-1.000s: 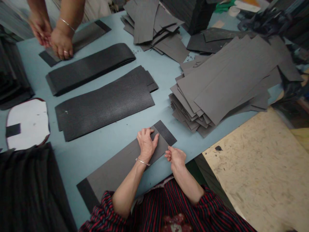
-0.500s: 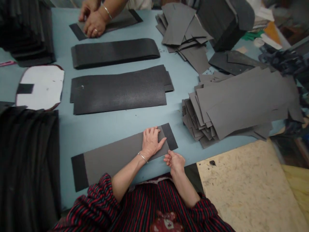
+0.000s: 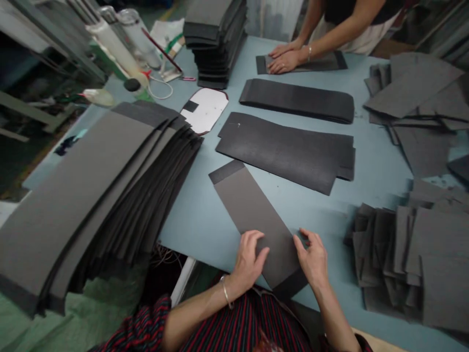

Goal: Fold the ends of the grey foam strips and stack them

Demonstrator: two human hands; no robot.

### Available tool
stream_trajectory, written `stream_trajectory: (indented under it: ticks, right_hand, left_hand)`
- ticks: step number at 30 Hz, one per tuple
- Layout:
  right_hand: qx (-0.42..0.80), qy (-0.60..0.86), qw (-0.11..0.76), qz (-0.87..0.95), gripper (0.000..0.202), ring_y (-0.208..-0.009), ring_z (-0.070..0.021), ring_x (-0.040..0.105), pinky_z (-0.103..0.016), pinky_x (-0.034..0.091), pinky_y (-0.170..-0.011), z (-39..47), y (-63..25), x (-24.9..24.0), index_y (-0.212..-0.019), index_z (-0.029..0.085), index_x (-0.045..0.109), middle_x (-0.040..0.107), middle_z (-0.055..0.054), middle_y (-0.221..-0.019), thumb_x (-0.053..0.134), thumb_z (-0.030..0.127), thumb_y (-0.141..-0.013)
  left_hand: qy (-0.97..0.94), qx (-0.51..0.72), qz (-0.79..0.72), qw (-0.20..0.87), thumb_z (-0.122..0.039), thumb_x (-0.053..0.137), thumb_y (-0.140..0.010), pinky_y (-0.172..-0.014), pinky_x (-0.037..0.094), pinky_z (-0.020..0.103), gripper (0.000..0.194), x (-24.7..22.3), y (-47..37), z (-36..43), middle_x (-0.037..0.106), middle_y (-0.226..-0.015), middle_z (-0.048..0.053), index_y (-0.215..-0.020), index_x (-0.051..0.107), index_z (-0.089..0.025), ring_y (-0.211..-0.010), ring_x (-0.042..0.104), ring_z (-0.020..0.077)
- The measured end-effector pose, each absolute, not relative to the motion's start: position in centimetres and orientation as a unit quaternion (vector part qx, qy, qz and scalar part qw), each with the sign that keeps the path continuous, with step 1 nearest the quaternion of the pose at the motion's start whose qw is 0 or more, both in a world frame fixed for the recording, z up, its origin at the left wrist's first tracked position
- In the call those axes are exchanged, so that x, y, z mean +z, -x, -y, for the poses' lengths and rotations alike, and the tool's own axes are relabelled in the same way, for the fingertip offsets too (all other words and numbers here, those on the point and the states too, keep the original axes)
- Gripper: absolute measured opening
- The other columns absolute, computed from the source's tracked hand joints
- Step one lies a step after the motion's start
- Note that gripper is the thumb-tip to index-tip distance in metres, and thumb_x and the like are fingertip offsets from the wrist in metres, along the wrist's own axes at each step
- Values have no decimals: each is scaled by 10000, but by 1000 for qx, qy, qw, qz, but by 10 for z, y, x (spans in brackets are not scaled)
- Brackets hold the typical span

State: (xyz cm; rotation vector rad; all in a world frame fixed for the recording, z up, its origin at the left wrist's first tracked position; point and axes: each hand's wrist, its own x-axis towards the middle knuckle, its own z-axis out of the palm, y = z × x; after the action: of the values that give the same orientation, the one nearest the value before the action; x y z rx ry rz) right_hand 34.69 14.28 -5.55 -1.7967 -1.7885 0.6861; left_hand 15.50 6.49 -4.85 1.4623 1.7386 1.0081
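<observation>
A long grey panel with black end strips lies slantwise on the blue table between my hands. My left hand is at its left edge, fingers bent over the grey face and thumb standing apart. At the right edge is my right hand, its thumb by the rim and its fingers apart. Both hands are open. Beyond the panel lies a small stack of black sheets, with a folded black stack behind it.
Finished-looking grey panels form a tall fanned pile at left. Loose grey pieces are heaped at right, more pieces farther back. A white rounded card lies near the pile. Across the table, a co-worker's hands press another panel.
The panel has swung round, its far end now pointing away from me. My left hand has shifted to its left edge and my right hand to its right edge. The view has turned left.
</observation>
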Motion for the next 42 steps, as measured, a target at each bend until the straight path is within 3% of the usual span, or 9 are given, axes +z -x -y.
stream_trajectory:
  ticks: [3, 10, 15, 20, 31, 42]
  right_hand:
    - [263, 641, 248, 677, 473, -912, -268, 592, -439, 490, -834, -160, -326, -62, -1129, 140, 608, 627, -142, -1001, 526, 503, -836]
    - [310, 606, 261, 684, 543, -884, -244, 609, -423, 494, -852, -217, -263, -69, -1195, 93, 563, 634, -145, -1014, 548, 480, -814]
    - [371, 594, 276, 658, 561, -822, -223, 628, -396, 496, -843, -244, -229, -69, -1201, 87, 559, 666, -122, -952, 564, 473, -793]
    - [357, 613, 252, 658, 507, -781, -239, 641, -392, 493, -808, -254, -217, -68, -1066, 96, 643, 685, -113, -857, 613, 479, -735]
    - [316, 596, 184, 715, 514, -777, -242, 640, -361, 479, -741, -254, -217, -64, -1057, 126, 635, 680, -79, -819, 570, 529, -745]
    - [331, 561, 245, 718, 413, -758, -223, 655, -358, 490, -779, -287, -160, -61, -1041, 132, 665, 708, -88, -838, 554, 414, -761]
  left_hand:
    - [-266, 479, -759, 351, -329, 548, -876, -958, 505, 438, 323, -62, -125, -45, 603, -1168, 121, -1173, 505, -210, -1074, 612, 208]
    - [52, 623, -646, 437, -243, 655, -808, -948, 523, 383, 221, -60, -85, -85, 704, -985, 129, -999, 607, -142, -910, 694, 185]
    - [27, 597, -682, 421, -245, 689, -770, -772, 570, 335, 194, -61, -71, -114, 723, -853, 101, -924, 638, -139, -751, 702, 171]
    - [-9, 560, -725, 401, -286, 738, -704, -640, 542, 283, 186, -76, -68, -124, 712, -721, 53, -829, 667, -168, -638, 672, 160]
    - [-111, 460, -802, 365, -347, 692, -726, -617, 481, 263, 175, -72, -68, -101, 725, -707, 41, -788, 694, -184, -659, 682, 178]
    - [-113, 413, -864, 264, -357, 664, -765, -699, 488, 277, 219, -73, -11, -148, 755, -890, 73, -919, 691, -203, -797, 705, 192]
